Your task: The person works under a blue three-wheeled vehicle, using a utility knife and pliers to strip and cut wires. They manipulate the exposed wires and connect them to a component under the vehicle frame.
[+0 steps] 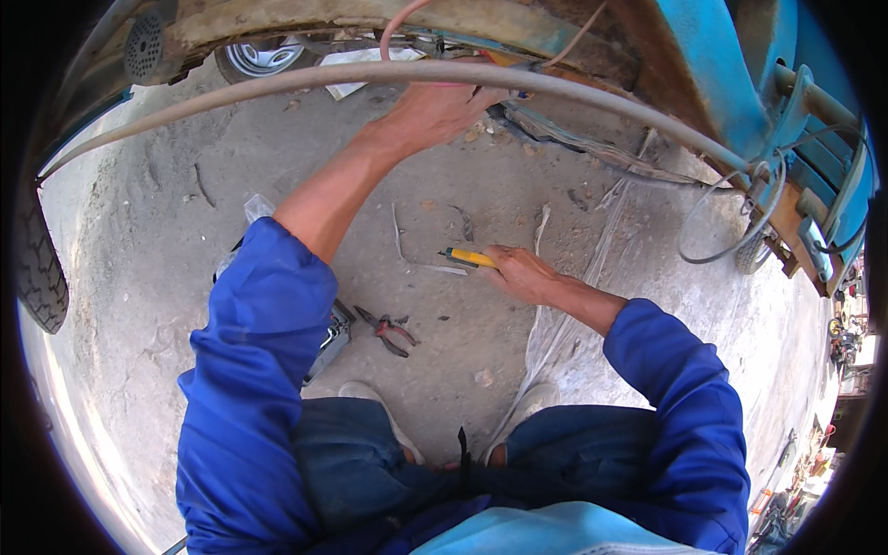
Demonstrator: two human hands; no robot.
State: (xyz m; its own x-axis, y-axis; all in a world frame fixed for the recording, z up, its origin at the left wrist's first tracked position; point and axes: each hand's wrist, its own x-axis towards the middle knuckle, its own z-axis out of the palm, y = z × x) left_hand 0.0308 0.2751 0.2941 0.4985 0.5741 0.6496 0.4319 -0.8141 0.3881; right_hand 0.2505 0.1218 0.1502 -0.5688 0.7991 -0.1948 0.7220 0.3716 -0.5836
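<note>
Long curved hose [305, 82], one, tan-grey, bowed from side to side: we take it as the datum for every place below. Yellow-handled tool [472, 258], one, slim, with a thin dark tip: on our near side of the hose and well apart from its middle stretch; long axis roughly crosswise, close to parallel with that stretch, the tip facing left. Right hand [523, 276]: on the same near side, fingers closed about the rear of the handle. Left hand [442, 111]: up at the middle of the hose, its far part overlapped by it; we cannot tell whether the fingers grip anything, their ends being hidden. Governing relation, as we judge it: the left hand is much the nearer to the hose, while the tool lies short of it, its tip aimed along it rather than at it. Pliers [382, 326], one pair, red and black, lying loose on the ground, farther to our side of the hose than the tool. Wire bundle [592, 153], one, dark and pale strands, just on the near side of the hose's right half. Blue frame [717, 69], one, beyond the hose's right half.
</note>
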